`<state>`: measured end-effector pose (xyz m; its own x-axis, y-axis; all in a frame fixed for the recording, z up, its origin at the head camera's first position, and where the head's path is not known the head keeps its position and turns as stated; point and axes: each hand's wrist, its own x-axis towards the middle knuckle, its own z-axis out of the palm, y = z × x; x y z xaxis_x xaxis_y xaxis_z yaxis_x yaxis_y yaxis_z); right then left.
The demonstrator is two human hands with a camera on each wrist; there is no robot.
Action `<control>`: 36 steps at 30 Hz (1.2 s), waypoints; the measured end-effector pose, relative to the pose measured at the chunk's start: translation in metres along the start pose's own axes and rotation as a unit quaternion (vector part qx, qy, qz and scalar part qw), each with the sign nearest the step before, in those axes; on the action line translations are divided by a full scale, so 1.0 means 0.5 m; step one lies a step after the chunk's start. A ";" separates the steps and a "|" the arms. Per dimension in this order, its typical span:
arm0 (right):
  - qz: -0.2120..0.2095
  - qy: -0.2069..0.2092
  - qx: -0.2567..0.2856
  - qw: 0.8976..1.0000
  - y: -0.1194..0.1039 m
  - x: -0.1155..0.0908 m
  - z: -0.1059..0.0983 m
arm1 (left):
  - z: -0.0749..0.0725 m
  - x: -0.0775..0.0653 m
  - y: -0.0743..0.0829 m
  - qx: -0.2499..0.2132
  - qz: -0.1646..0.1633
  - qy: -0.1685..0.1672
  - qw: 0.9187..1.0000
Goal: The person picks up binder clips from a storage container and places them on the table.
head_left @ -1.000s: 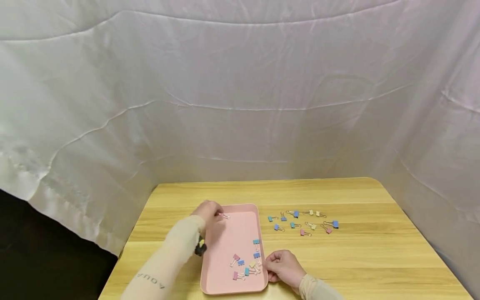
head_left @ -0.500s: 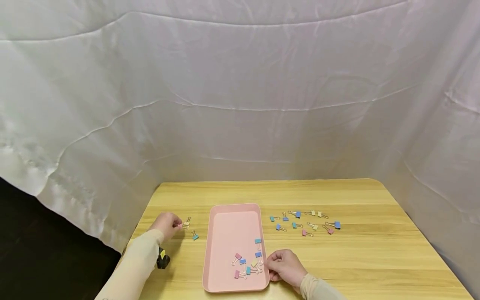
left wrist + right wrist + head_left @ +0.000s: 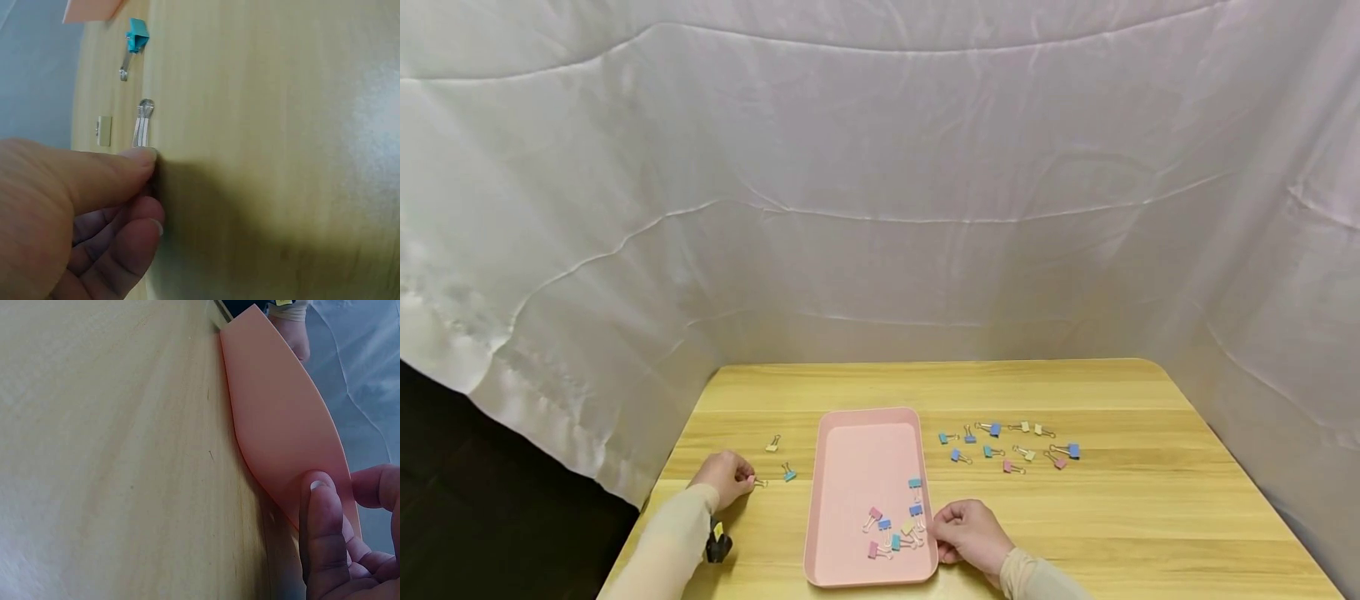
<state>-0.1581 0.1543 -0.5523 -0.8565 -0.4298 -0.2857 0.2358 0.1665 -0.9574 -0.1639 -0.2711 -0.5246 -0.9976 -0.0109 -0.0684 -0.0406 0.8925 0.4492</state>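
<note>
Left of the pink tray, my left hand pinches a binder clip low over the table. Only its silver wire handles stick out past the thumb; the clip's body is hidden by the fingers. Close by on the wood lie a teal binder clip and a pale yellow binder clip. My right hand holds the tray's right wall near its front corner, thumb and fingers on either side of the rim. Several pink, blue, teal and yellow clips, among them a pink one, lie in the tray's front half.
Right of the tray, several loose binder clips are scattered on the wooden table, including a large blue one at the group's right end. A grey-white curtain hangs behind the table and along both sides.
My left hand has left the tray's far left corner with the clip, passed the yellow clip and come nearer the table's front. The right hand stays at the tray's rim.
</note>
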 end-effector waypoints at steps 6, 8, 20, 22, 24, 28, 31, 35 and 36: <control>0.000 0.001 -0.001 1.000 0.000 -0.001 0.000 | -0.011 0.000 0.013 -0.013 -0.015 -0.001 1.000; 0.001 0.001 0.000 1.000 -0.001 -0.002 0.000 | -0.019 0.008 0.032 -0.015 -0.015 0.005 1.000; 0.006 0.006 -0.002 1.000 0.002 -0.001 0.001 | 0.018 0.094 0.259 -0.015 0.110 -0.008 0.994; 0.005 0.006 -0.002 1.000 0.005 0.001 0.003 | 0.036 0.104 0.287 -0.010 0.127 -0.014 0.992; 0.005 0.007 -0.002 1.000 0.008 0.004 0.004 | 0.058 0.111 0.310 -0.002 0.139 -0.019 0.990; 0.003 0.009 -0.001 1.000 0.012 0.006 0.003 | 0.100 0.118 0.349 0.010 0.163 -0.042 0.986; 0.002 0.011 0.000 1.000 0.010 0.005 0.003 | 0.128 0.123 0.369 0.016 0.179 -0.065 0.982; -0.001 0.011 0.001 1.000 0.007 0.002 0.003 | 0.157 0.128 0.391 0.028 0.191 -0.084 0.978; -0.001 0.011 0.001 1.000 0.006 0.002 0.003 | 0.163 0.128 0.396 0.030 0.193 -0.089 0.977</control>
<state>-0.1573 0.1529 -0.5555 -0.8671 -0.4102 -0.2825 0.2351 0.1630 -0.9582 -0.2312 -0.0584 -0.5129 -0.9124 0.4047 -0.0610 0.3443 0.8395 0.4203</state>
